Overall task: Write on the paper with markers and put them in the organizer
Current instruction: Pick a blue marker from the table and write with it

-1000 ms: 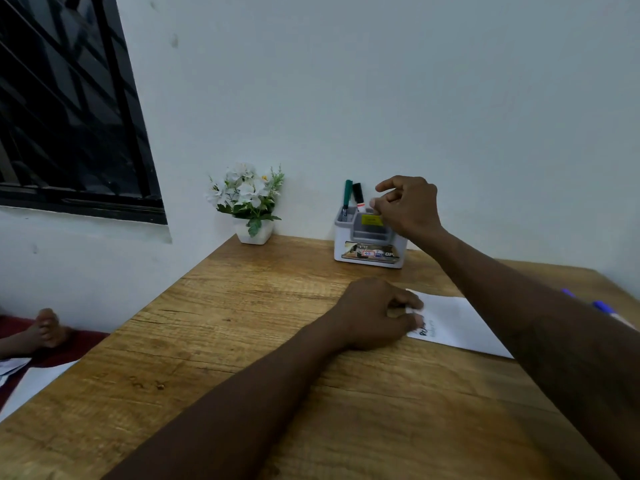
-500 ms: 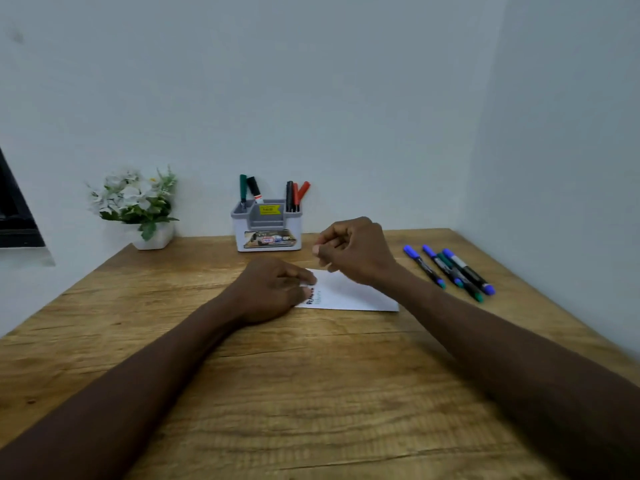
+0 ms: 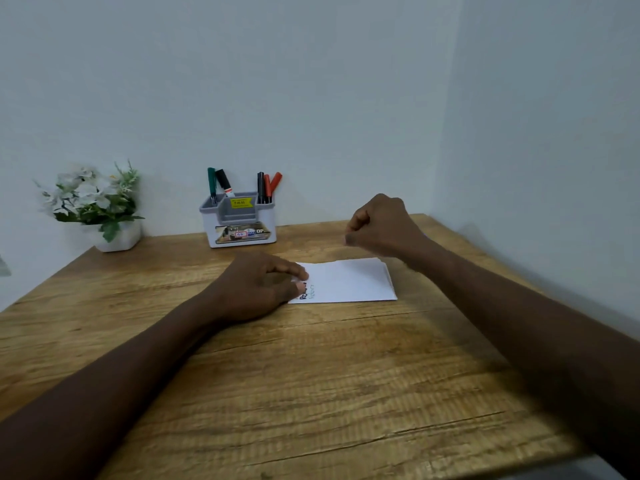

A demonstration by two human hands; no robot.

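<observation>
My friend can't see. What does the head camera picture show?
A person's left hand rests on a white paper on a wooden table; the right hand hovers nearby in a fist. Behind stand an organizer with five markers and potted flowers.

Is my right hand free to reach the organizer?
Likely yes. The right hand looks empty, and only bare table lies between it and the organizer; the left hand rests on the paper, out of the way.

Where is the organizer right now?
In the head view, the organizer stands at the back edge of the table by the wall, left of centre, with the flower pot to its left and the paper just in front.
</observation>
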